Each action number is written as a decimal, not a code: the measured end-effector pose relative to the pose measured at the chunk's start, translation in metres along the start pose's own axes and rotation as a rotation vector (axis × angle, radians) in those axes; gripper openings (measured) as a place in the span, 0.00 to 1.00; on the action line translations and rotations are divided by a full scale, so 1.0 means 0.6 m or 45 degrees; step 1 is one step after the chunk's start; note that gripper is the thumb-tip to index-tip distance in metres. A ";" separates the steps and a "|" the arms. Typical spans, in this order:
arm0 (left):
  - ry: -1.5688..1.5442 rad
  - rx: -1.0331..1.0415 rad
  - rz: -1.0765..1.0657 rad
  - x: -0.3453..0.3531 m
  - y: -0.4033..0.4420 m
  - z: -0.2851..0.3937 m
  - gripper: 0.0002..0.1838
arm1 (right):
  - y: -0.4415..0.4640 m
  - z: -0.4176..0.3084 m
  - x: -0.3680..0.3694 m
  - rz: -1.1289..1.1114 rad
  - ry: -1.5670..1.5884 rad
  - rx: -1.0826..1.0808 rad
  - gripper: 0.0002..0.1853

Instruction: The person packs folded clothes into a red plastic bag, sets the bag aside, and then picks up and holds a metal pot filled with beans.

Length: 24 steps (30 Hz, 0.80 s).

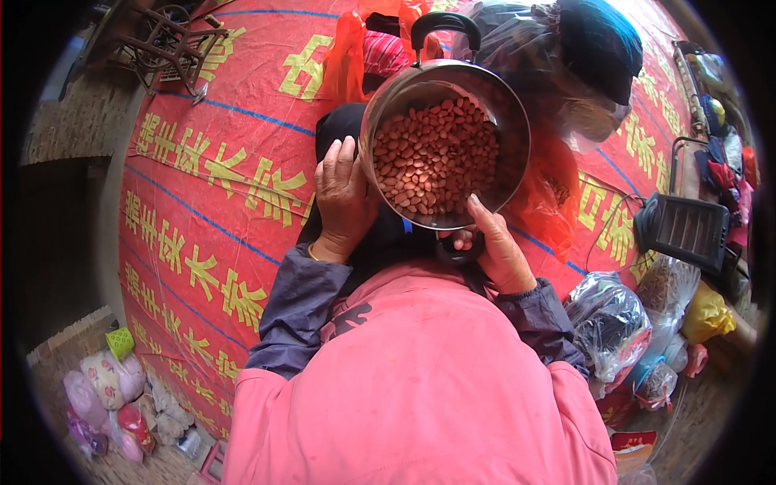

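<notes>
A steel pot [524,153] with black handles is held over my lap, its mouth facing the camera. Reddish-brown peanuts [436,158] lie in it, heaped toward the left and lower part. My left hand [346,198] supports the pot's left side, palm against the wall and fingers pointing up. My right hand [497,246] grips the pot at its near black handle [459,249], with the thumb on the rim. Just right of the pot is a red plastic bag [554,194] with small pieces inside.
Red sheeting with yellow characters [194,218] covers the floor. Beyond the pot are an orange bag [346,61] and a teal-and-black bundle [598,48]. A black heater-like box [687,230] and plastic bags [610,323] stand right; a brown chair [174,48] is upper left.
</notes>
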<state>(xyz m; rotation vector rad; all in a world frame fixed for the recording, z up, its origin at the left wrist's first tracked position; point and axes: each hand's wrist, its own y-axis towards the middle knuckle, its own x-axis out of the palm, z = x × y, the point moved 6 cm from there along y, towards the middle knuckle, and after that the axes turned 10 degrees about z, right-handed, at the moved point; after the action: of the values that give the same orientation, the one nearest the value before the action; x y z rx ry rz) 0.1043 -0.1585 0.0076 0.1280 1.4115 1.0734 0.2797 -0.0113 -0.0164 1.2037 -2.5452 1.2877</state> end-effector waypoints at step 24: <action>0.007 -0.008 -0.013 0.001 0.000 0.000 0.21 | -0.004 -0.005 0.004 -0.007 0.021 -0.015 0.26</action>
<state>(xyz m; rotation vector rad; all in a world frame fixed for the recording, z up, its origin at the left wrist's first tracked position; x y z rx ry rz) 0.1039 -0.1581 0.0071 0.1137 1.4125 1.0704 0.2789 -0.0117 -0.0119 1.1925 -2.5325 1.2743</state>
